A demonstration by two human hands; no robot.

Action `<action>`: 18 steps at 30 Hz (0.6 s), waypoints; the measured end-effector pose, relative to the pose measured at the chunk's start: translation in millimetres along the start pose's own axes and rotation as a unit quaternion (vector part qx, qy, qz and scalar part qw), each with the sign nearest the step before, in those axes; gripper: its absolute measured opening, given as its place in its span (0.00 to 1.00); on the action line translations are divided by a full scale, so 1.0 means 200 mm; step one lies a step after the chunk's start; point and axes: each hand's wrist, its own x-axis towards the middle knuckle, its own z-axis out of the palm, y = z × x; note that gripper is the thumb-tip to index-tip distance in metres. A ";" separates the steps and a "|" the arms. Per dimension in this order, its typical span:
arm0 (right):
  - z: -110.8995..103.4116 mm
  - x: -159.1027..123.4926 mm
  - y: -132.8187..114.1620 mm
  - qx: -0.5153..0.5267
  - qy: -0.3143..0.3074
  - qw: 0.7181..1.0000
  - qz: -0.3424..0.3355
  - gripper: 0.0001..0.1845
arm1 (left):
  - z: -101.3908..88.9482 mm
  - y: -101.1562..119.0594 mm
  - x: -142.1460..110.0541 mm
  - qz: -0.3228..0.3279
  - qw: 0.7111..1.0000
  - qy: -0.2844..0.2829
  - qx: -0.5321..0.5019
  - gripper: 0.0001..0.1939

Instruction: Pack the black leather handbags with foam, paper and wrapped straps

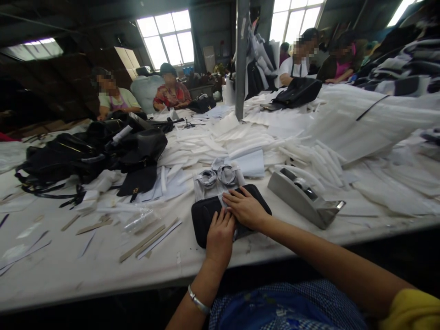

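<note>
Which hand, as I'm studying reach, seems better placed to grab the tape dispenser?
Probably the right hand: it's nearer the dispenser; the left hand is farther off. Both lie on the case.

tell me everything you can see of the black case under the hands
The black case is wide, round-cornered, matte and stiff-looking. It lies at a slight angle near the table's front edge. The left hand and right hand rest on its middle, beside a pale translucent strip. Pale-wrapped loops sit at its far side. Any fastening cannot be made out.
</note>
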 end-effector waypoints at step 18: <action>-0.12 -0.29 0.20 0.397 0.080 0.848 0.342 0.26 | -0.23 -0.28 -0.03 -0.426 0.781 0.085 -0.449 0.25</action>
